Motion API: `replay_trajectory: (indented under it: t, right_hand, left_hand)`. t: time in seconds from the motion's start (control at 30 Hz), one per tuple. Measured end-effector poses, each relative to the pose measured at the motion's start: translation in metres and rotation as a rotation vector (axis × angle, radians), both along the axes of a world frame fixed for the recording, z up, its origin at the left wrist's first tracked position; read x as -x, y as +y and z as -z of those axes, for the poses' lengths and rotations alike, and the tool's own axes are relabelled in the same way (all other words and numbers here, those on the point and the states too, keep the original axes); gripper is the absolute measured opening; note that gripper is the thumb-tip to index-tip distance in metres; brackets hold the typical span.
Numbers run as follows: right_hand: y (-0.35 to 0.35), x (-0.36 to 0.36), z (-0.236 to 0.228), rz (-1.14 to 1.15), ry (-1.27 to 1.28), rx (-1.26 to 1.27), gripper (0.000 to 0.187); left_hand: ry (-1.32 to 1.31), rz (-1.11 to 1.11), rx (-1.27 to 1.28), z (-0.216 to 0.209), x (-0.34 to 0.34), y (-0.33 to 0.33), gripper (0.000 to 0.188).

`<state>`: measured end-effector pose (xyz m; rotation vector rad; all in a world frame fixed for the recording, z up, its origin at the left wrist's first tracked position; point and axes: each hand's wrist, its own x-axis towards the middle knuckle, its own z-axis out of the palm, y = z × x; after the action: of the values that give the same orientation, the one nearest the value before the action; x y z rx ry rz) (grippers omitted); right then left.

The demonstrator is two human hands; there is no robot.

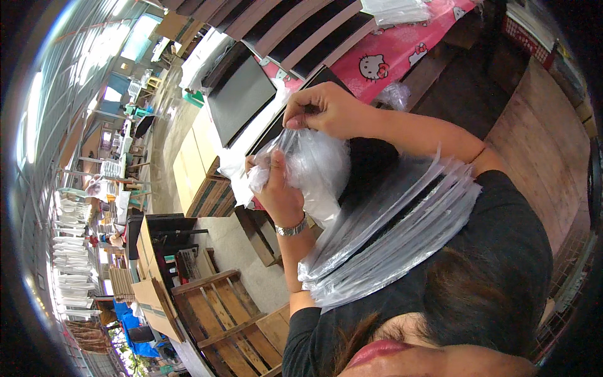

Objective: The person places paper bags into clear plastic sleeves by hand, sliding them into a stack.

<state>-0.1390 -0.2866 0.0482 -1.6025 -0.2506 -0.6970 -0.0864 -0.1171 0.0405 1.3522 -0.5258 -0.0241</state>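
Note:
Thin clear plastic [323, 164], bunched and crinkled like a bag, stretches between my two hands over the edge of the table. My right hand [333, 112] pinches its upper edge between thumb and fingertips. Lower and to the left, my left hand [278, 195], with a metal watch at the wrist, has its fingers closed around a gathered part of the same plastic. A fanned stack of flat clear plastic sleeves [389, 232] lies across the front of my black shirt, between my arms. Beyond my hands sits a flat black panel [240, 94] with pale edges.
Overlapping dark panels [295, 31] lie on a pink cartoon-print tablecloth [402, 53]. Crumpled clear plastic [396, 95] rests near its edge. Cardboard boxes [200, 166] stand to the left, and a wooden pallet [226, 323] lies at lower left. Brown boards [534, 151] extend at right.

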Motion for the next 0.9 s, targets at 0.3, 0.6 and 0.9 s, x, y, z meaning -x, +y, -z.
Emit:
replay_trajectory:
  t: [0.3, 0.6, 0.9]
  right_hand:
    - [-0.011, -0.016, 0.0, 0.251, -0.199, 0.208, 0.031]
    - [-0.025, 0.036, 0.019, -0.714, 0.445, 0.343, 0.028]
    - [0.017, 0.018, -0.014, -0.246, -0.122, 0.846, 0.05]
  left_hand:
    - [-0.029, 0.224, -0.032, 0.007, 0.004, -0.009, 0.024]
    - [0.458, 0.147, 0.179, 0.024, -0.017, 0.079, 0.029]
    - [0.062, 0.106, -0.122, -0.009, 0.013, 0.03, 0.028]
